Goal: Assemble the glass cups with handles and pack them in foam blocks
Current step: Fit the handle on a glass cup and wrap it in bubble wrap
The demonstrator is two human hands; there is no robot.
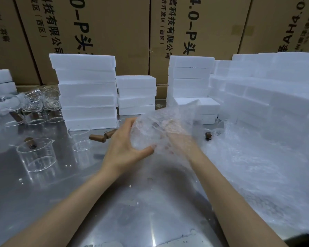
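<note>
Above the steel tabletop (141, 202), the left hand (122, 148) curls its fingers round a bubble-wrapped glass cup (150, 132), the right hand (175, 139) too veiled to judge, while bare cups (36, 155), loose handles (97, 138) and stacked foam blocks (86, 91) suggest much remains.

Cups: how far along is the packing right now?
Done: several handled cups stand far left. In hand: both hands, left hand and right hand, hold a bubble wrap bundle; contents unclear. Left: a bare cup, loose handles and foam blocks remain.
</note>
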